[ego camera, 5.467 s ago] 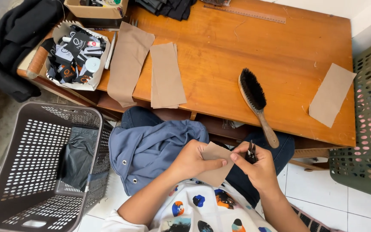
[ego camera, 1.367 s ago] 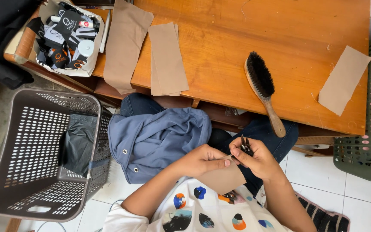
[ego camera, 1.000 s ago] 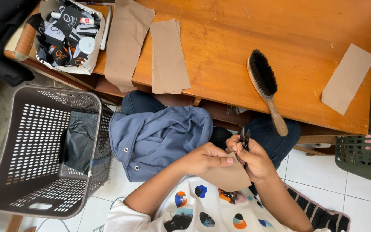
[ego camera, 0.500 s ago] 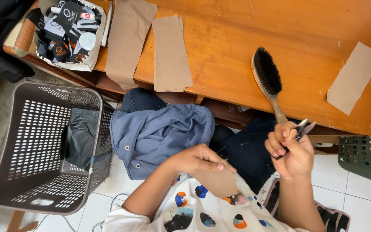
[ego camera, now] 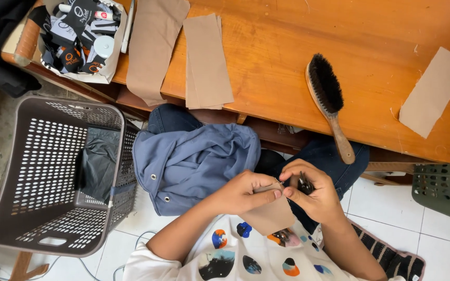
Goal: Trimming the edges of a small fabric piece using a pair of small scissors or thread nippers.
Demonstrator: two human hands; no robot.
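Keep the brown paper piece (ego camera: pixel 271 214) pinned flat between your left thumb and forefinger, close to the edge where the small dark tool (ego camera: pixel 304 183) works, so the sheet does not flex. It looks like a small pair of snips or clippers, though most of it is hidden in your fist. Bring the tool to the paper in short, controlled strokes and keep both hands low over your lap, where the work is steady.

Left hand (ego camera: pixel 246 191): fingers curled, thumb and forefinger pinched shut on the top edge of the paper piece. The paper hangs from that pinch over your patterned shirt (ego camera: pixel 246 260), just below both hands.

Right hand (ego camera: pixel 308 193): closed around the dark tool, fingertips meeting the left fingertips at the paper's edge. Whether the tool's blades are open or shut you cannot tell; the fingers cover them.

The two hands are together, touching at the fingertips, above your knees and just in front of the wooden table (ego camera: pixel 287 57).

Nearby: a blue garment (ego camera: pixel 194 161) lies on your lap, to the left of the hands. A brush with a wooden handle (ego camera: pixel 329 104) lies on the table, with more brown paper strips (ego camera: pixel 207 57) beside it. A grey perforated basket (ego camera: pixel 42 182) stands on the floor at the left.
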